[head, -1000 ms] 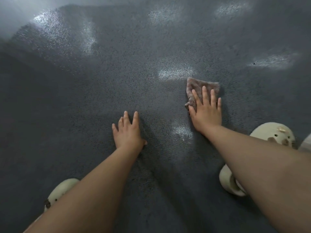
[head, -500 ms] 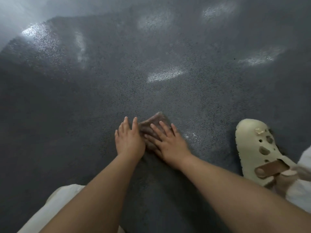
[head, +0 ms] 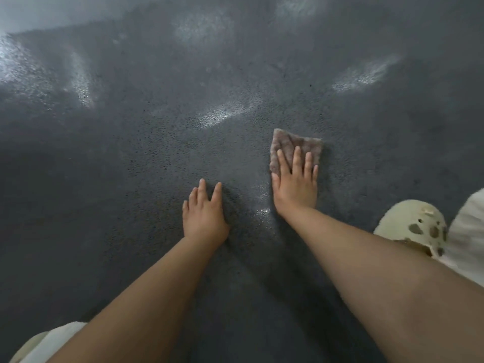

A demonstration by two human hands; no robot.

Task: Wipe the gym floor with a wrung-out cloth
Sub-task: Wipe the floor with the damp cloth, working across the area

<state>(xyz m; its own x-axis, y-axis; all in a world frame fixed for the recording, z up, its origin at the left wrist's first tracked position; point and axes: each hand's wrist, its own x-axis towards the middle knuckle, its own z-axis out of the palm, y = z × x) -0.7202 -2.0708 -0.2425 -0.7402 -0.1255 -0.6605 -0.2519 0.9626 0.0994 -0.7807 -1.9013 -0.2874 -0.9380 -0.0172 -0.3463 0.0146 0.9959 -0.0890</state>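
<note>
A folded brownish-grey cloth [head: 292,145] lies flat on the dark speckled gym floor [head: 131,166]. My right hand [head: 294,184] presses down on the cloth's near half with straight fingers, hiding that part. My left hand [head: 204,213] rests flat on the bare floor to the left of the cloth, fingers straight, holding nothing. A wet sheen [head: 262,205] shows on the floor between the two hands.
My cream clog [head: 411,226] and a pale trouser leg [head: 468,231] sit at the right edge. Another pale trouser leg [head: 49,341] shows at the bottom left. Light reflections [head: 225,113] glint on the floor farther away.
My right hand has pushed the cloth away from me and to the right, off from beside the left hand. The left hand has stayed flat on the floor.
</note>
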